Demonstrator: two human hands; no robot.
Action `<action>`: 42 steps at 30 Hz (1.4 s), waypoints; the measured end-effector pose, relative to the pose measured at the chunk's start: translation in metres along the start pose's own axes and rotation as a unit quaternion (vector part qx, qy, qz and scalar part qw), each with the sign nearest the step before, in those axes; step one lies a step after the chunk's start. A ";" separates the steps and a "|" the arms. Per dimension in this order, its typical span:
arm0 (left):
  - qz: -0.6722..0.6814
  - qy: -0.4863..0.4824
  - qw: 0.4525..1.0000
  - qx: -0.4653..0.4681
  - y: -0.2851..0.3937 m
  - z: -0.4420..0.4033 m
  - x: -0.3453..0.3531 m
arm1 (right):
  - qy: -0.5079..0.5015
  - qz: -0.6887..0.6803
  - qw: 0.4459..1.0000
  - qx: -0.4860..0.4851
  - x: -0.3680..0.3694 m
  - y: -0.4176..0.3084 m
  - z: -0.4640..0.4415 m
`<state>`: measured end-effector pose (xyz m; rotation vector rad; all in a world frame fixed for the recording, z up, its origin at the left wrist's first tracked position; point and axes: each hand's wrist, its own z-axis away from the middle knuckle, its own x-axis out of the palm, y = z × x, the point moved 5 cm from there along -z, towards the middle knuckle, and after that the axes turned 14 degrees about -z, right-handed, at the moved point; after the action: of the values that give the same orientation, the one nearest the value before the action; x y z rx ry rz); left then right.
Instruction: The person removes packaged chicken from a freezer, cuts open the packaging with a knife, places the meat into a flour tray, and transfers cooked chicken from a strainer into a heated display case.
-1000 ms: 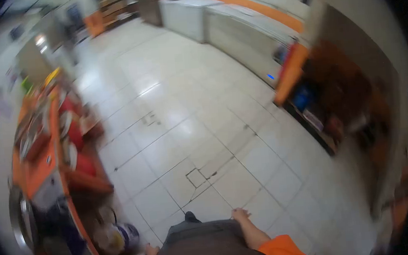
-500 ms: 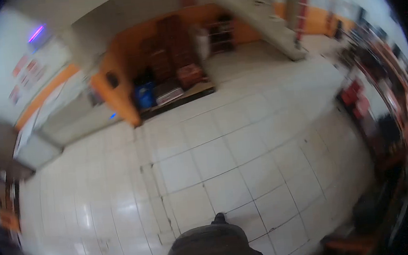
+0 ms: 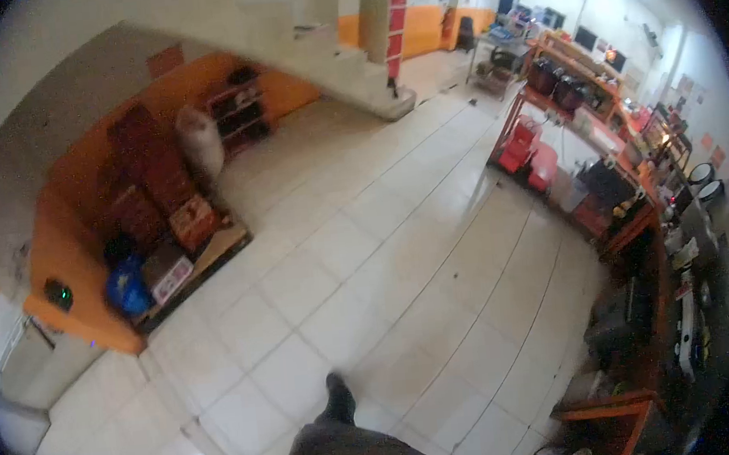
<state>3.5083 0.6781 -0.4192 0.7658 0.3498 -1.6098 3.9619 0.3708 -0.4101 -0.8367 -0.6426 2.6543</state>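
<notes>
Neither of my hands shows in the head view. At the bottom edge I see my dark shirt point(image 3: 350, 454) with light lettering, and one dark shoe point(image 3: 338, 399) stretched forward on the pale tiled floor point(image 3: 371, 305). The closest furniture is an orange-framed workbench point(image 3: 610, 411) along my right side, with tools and parts on top. Whether my hands hold anything is hidden.
Red bins point(image 3: 520, 143) sit on the bench's lower shelf. Left, a low platform point(image 3: 223, 244) carries boxes and a blue bag point(image 3: 129, 287); a white sack point(image 3: 201, 142) stands behind. Stairs point(image 3: 360, 72) and a red ladder point(image 3: 397, 21) are ahead.
My view has swung to the right, so the platform and stairs shift left and more of the workbench shows. My shoe now reaches further out from under the shirt.
</notes>
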 end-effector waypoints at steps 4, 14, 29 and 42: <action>-0.047 -0.075 0.996 0.014 0.068 -0.097 -0.052 | 0.044 -0.050 0.996 0.066 -0.061 -0.034 -0.031; -0.469 -0.224 0.835 0.178 0.227 -0.372 -0.228 | 0.091 -0.239 0.948 0.192 -0.103 -0.110 -0.132; 0.051 0.256 0.931 0.254 0.680 -0.501 -0.547 | 0.222 -0.002 0.969 0.106 -0.477 -0.384 -0.544; 0.200 0.467 0.790 0.343 1.101 -0.649 -0.980 | 0.219 -0.228 0.861 -0.399 -0.678 -1.125 -0.839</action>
<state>4.7680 1.6075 -0.0406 2.0624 0.2507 -0.8086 5.1482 1.3483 -0.1525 -1.2347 -1.6035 1.6409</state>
